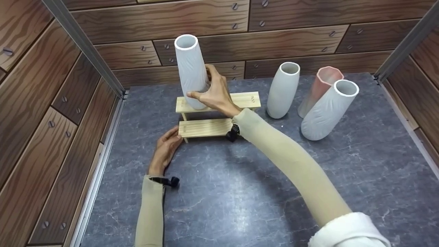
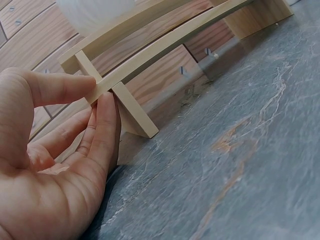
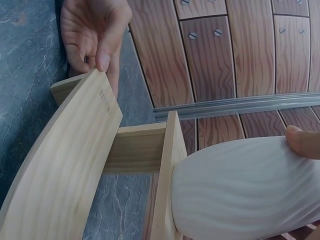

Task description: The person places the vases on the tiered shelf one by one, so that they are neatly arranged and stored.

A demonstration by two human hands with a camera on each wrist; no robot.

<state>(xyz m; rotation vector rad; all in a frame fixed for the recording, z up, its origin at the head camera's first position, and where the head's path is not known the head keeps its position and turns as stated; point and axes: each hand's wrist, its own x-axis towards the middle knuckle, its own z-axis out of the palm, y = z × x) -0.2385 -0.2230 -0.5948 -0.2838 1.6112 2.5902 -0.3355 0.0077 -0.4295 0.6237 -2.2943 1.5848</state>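
Observation:
A two-step wooden stand (image 1: 207, 128) stands toward the back of the grey surface. On the left part of its upper step is a white vase (image 1: 192, 68) with a leaf-like relief, and its base meets the board in the right wrist view. My right hand (image 1: 217, 91) grips this vase round its lower half, thumb in front. At the left end of the lower step, my left hand (image 1: 167, 147) pinches the board's corner, thumb on top and fingers beneath, as the left wrist view (image 2: 65, 135) shows.
Right of the stand is a smooth white vase (image 1: 284, 91). Farther right, a pink-and-white vase (image 1: 320, 89) stands partly behind another textured white vase (image 1: 327, 111). Wood-patterned walls (image 1: 202, 17) enclose the back and both sides, with metal rails (image 1: 99, 164) along the edges.

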